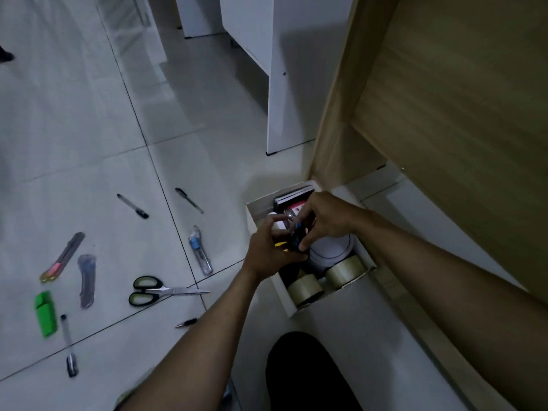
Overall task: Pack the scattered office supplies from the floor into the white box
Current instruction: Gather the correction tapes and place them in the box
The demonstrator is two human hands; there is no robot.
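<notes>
The white box (284, 295) sits on the floor beside a wooden cabinet. Inside it lie two rolls of tan tape (345, 271), a white round container (330, 252) and a notebook (293, 194). Over the box, my left hand (267, 250) and my right hand (323, 218) together grip a small dark bundle of items (293, 238) with yellow and blue bits; what it is stays unclear. On the tiles to the left lie green-handled scissors (154, 290), several pens (132, 206), a blue cutter (200, 250), a grey cutter (87, 280), a pink cutter (63, 258) and a green highlighter (46, 313).
A wooden cabinet (444, 99) rises on the right, close against the box. White furniture panels (278, 84) stand behind. My dark-clothed knee (305, 372) is at the bottom. Someone's dark shoe (6, 54) shows at the far left edge.
</notes>
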